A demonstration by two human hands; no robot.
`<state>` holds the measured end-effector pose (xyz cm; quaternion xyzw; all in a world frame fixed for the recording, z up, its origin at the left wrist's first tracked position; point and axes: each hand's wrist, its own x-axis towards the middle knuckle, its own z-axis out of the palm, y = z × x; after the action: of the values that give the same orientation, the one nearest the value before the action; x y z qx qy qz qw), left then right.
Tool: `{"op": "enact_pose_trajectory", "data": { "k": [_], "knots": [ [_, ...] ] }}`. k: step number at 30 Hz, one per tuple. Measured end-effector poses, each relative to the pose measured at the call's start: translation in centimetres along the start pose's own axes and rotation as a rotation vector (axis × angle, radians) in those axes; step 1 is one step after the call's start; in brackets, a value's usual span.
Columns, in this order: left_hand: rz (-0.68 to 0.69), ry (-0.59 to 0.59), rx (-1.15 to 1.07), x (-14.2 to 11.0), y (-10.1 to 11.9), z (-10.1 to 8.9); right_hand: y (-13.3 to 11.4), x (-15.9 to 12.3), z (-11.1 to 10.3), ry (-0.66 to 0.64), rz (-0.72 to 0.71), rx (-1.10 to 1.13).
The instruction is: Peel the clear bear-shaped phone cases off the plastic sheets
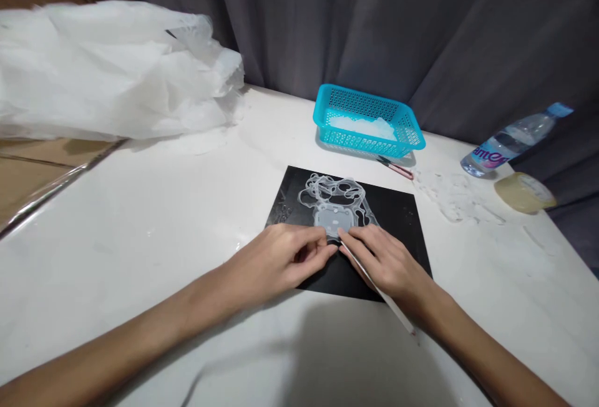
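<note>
On a black mat (402,220) lies a translucent, rubber-like molded piece (335,217) with a rounded rectangular middle. Thin looping strips of clear flash (322,187) spread from its far side. My left hand (299,254) is closed, thumb and forefinger pinched at the near left edge of the piece. My right hand (381,254) is closed around a slim white stick (393,307), whose upper end reaches the near edge of the piece. The right fingertips press on that same edge, close to the left ones. What lies between the fingertips is partly hidden.
A blue basket (367,142) with whitish pieces stands at the back, small red-handled snips (397,168) before it. On the right are clear scraps (453,195), a water bottle (512,142) and a tape roll (525,193). A big white plastic bag (112,70) fills the back left.
</note>
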<state>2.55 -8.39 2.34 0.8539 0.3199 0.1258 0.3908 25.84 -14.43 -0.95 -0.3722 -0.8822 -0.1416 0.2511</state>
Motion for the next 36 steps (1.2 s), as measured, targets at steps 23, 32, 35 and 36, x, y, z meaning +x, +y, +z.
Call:
{"op": "enact_pose_trajectory", "data": {
  "k": [23,32,35,36],
  "knots": [
    [-0.254,0.262,-0.348,1.3,-0.1,1.7,-2.5,0.9,0.5,0.118,0.372,0.223],
    [-0.361,0.2,-0.221,1.2,-0.6,0.9,3.5,0.0,-1.1,0.233,0.719,0.256],
    [-0.375,0.17,-0.176,1.1,-0.6,0.6,5.8,-0.8,-1.2,0.334,0.783,0.142],
    [-0.379,0.156,-0.16,1.1,-0.6,0.4,6.3,-1.0,-1.2,0.356,0.79,0.099]
  ]
}}
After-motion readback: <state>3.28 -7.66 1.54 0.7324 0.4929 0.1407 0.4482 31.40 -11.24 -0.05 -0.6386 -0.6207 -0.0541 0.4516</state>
